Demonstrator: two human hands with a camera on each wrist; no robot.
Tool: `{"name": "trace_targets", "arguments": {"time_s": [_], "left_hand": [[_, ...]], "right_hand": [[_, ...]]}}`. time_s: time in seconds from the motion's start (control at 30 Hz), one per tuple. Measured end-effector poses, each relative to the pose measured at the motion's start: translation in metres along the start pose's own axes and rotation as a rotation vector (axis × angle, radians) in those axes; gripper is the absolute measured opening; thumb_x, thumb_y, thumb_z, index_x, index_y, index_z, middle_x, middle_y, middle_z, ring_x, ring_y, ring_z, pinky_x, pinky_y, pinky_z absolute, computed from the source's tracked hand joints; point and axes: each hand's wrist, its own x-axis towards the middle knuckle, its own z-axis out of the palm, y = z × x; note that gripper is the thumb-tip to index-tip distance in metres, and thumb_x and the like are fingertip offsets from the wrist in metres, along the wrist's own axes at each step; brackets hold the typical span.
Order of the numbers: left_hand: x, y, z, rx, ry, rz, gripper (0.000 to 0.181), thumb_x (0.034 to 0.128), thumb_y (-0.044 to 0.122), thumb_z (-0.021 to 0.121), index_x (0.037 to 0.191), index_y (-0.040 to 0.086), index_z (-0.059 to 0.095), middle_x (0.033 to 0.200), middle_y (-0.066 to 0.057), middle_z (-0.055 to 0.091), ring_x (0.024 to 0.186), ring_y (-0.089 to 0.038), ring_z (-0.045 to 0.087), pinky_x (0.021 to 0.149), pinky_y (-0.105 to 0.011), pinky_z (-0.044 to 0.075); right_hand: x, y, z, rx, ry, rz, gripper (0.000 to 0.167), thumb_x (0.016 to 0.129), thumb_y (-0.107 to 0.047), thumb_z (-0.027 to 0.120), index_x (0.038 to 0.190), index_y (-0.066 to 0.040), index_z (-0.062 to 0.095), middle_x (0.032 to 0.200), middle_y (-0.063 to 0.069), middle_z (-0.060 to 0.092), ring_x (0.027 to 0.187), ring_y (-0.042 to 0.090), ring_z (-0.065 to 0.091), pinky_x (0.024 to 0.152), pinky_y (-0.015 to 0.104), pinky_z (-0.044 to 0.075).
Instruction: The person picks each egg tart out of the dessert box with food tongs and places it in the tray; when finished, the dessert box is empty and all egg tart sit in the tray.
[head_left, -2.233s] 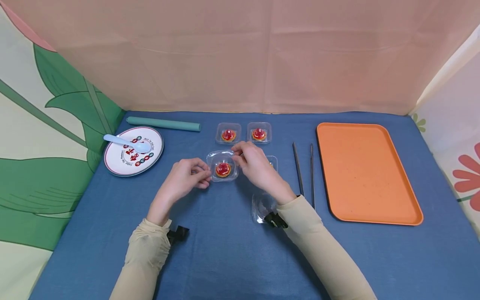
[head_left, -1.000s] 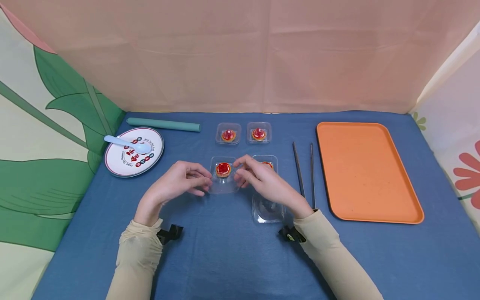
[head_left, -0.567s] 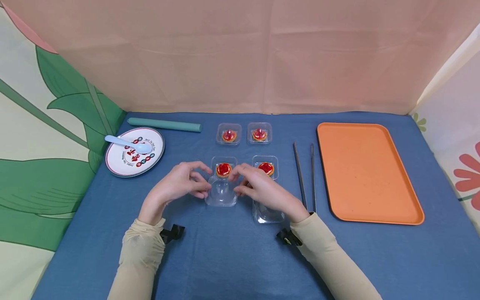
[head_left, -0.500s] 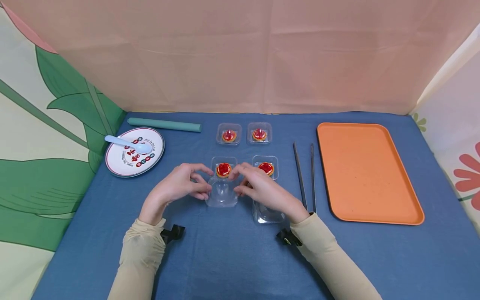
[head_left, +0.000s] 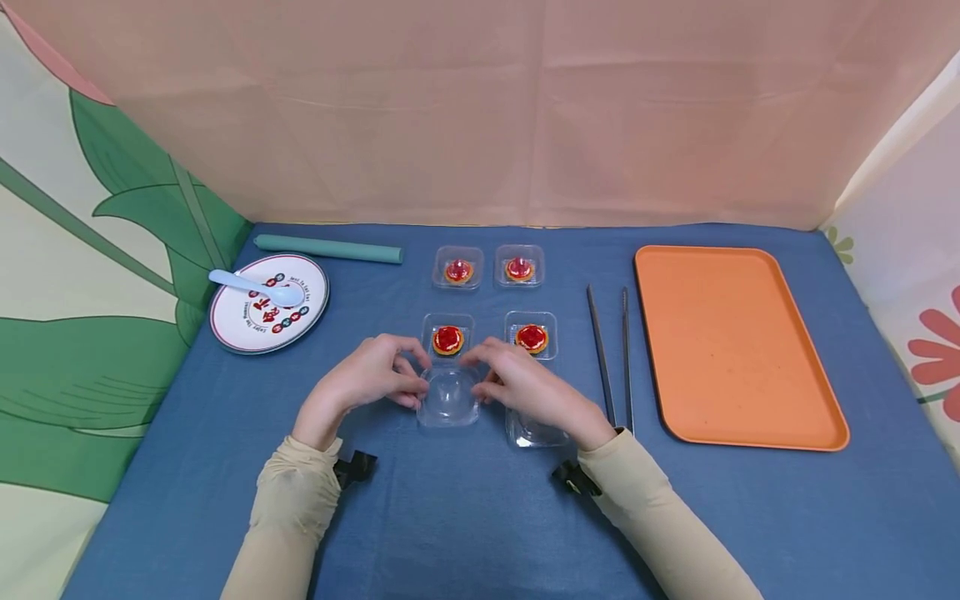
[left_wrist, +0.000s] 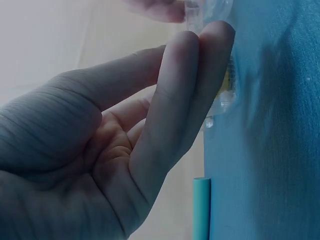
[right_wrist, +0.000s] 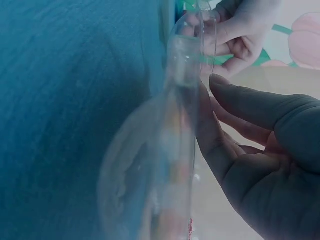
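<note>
A small clear plastic box [head_left: 448, 322] lies unfolded on the blue cloth, a red-topped tart [head_left: 447, 340] in its far half. Its domed lid [head_left: 448, 400] stretches toward me. At the lid's left edge, my left hand [head_left: 378, 373] pinches with thumb and fingertips. My right hand [head_left: 528, 382] pinches the right edge, and its thumb and fingers [right_wrist: 212, 130] show around the rim in the right wrist view. To the right stands a second unfolded box with a tart [head_left: 532, 338]; my right hand partly hides its lid [head_left: 534, 432].
Two lidded boxes with tarts [head_left: 458, 271] sit behind. Left are a plate [head_left: 240, 321] with a pale blue spoon [head_left: 277, 294] and a green roll [head_left: 330, 248]. Two thin dark metal rods [head_left: 600, 350] lie beside an orange tray [head_left: 738, 346] at right.
The left front box, closed at first, has been opened. Its lid has swung down toward me, both hands following its edges nearer. The other things stay where they were.
</note>
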Motion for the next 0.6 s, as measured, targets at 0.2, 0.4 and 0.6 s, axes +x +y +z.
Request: {"name": "trace_targets", "arguments": {"time_s": [0.2,0.4,0.6], "left_hand": [[0.001,0.000,0.002,0.032,0.014,-0.026,0.016,0.0965,-0.007,0.074,0.110,-0.010,0.066,0.083,-0.017,0.077,0.068,-0.022,0.077,0.069,-0.036,0.066],[0.001,0.002,0.003,0.063,0.011,-0.035,0.015,0.0962,-0.008,0.073,0.108,-0.010,0.065,0.082,-0.017,0.077,0.068,-0.021,0.077,0.069,-0.038,0.066],[0.000,0.004,0.004,0.080,0.013,-0.035,0.015,0.0961,-0.007,0.074,0.107,-0.010,0.065,0.082,-0.016,0.077,0.069,-0.022,0.077,0.070,-0.039,0.066]], "right_hand": [[0.003,0.015,0.010,-0.059,0.000,-0.052,0.040,0.099,-0.002,0.076,0.137,0.004,0.066,0.125,0.014,0.063,0.092,0.014,0.068,0.085,0.028,0.058],[0.020,0.080,0.041,-0.105,0.031,-0.101,0.048,0.098,-0.014,0.082,0.142,-0.009,0.066,0.127,-0.001,0.060,0.094,0.009,0.059,0.083,0.027,0.055],[0.023,0.092,0.046,-0.138,0.031,-0.111,0.052,0.096,-0.023,0.084,0.144,-0.016,0.065,0.130,-0.006,0.059,0.097,0.008,0.059,0.084,0.028,0.055]]}}
